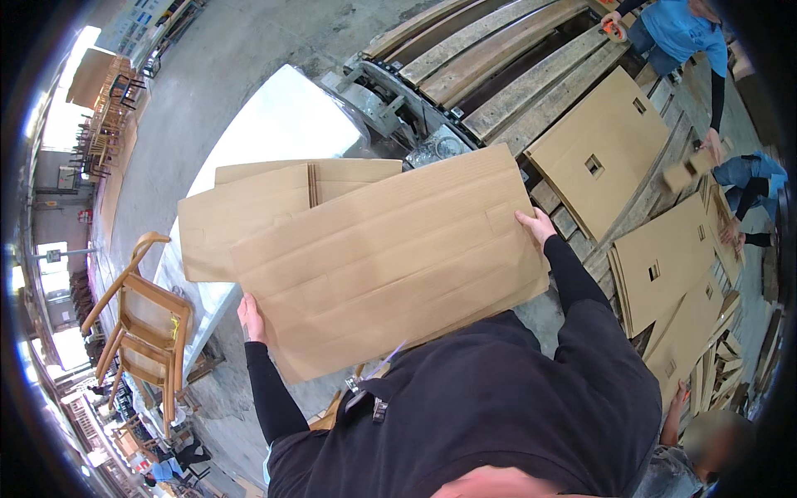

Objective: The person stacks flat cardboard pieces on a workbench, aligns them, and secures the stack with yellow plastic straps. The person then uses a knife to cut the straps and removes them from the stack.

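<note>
In the head view, a broad brown cardboard sheet [382, 266] fills the middle of the frame, tilted so that its right end sits higher than its left. The left hand [252, 319], left of centre, grasps the sheet's left edge; the right hand [536, 224], right of centre, grips its right edge near the upper corner. Another layer of cardboard shows under the sheet's lower right edge.

Behind it, toward the left, flat cardboard pieces [241, 217] overlap, partly covered by the sheet, on a white-topped table [274, 116] in the upper left centre. A wooden chair frame [149, 332] with curved arms stands tipped at the left of the frame, beside the table. Stacked chairs [106, 133] appear farther off at the upper left.

A conveyor of worn wooden slats [531, 70] runs across the upper right. Cardboard panels with small square cutouts lie along the right, one in the upper right [614, 137] and others lower [664, 253]. In the upper right corner, a co-worker in a light blue shirt [682, 33] holds an orange tape dispenser [614, 31]. A second co-worker's blue sleeve [774, 170] shows at the right edge, and another person in grey [674, 473] is at the lower right.
</note>
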`<state>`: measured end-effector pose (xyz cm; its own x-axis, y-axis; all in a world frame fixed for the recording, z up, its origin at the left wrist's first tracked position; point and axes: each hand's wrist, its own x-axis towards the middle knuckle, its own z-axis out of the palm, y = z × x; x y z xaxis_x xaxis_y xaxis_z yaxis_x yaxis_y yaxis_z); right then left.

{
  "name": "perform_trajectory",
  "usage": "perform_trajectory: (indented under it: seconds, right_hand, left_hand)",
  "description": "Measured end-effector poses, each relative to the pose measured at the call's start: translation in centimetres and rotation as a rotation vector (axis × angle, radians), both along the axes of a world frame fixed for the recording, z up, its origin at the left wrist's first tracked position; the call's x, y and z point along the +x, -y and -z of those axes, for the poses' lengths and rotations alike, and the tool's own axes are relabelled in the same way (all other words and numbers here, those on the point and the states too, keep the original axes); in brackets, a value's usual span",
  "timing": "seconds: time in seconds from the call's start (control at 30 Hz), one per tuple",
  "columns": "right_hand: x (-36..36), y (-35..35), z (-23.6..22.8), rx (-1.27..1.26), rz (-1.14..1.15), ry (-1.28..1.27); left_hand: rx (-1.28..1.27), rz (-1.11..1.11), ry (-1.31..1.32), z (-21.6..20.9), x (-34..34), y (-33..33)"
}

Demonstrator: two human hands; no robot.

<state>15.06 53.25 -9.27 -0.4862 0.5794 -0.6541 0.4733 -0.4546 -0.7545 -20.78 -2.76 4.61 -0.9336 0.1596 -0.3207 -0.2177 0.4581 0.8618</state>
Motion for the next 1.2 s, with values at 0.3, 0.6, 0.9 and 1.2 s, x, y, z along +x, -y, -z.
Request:
perform_trajectory:
  seconds: [0.3, 0.6, 0.9, 1.2]
  right_hand:
    - [0.4, -3.6, -2.3, -0.038, -0.087, 0.048]
    - [0.2, -2.7, 0.8, 0.337, -0.216, 0.349]
    - [0.0, 1.5, 6.7, 0.230, -0.171, 0.287]
    - [-5.8, 0.2, 9.7, 0.499, -0.385, 0.584]
  left_hand:
    - [0.029, -0.162, 0.311, -1.6, 0.0, -1.8]
    - [0.103, -0.120, 0.427, -3.3, 0.4, -2.2]
    - [0.007, -0.154, 0.216, -3.3, 0.1, -3.8]
    - [-0.039, -0.149, 0.196, -0.8, 1.7, -4.8]
